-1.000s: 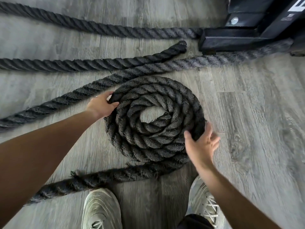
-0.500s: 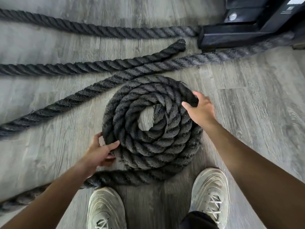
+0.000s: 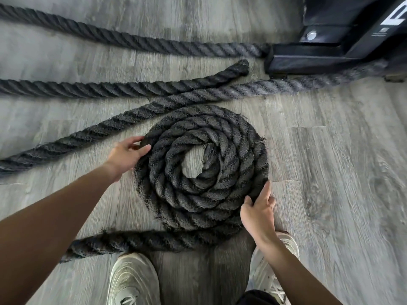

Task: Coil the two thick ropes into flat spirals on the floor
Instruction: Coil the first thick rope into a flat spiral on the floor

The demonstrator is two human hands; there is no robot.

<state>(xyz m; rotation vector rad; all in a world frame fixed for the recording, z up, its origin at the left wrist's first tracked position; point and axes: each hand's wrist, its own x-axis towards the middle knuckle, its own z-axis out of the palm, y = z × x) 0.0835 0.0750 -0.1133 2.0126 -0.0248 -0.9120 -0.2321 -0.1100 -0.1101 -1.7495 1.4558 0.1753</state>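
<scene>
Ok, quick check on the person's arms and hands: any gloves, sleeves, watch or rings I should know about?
None visible. The left hand and right hand are both bare, no gloves. Both forearms are uncovered as far as the frame edge, so no sleeves show. No watch, band or ring can be seen on either wrist or on the fingers. Lower down, only pale lace-up trainers and a bit of dark clothing show.

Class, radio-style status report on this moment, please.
Left hand and right hand open, pressing coil rim. Tail uncoiled. Second rope straight.
</scene>
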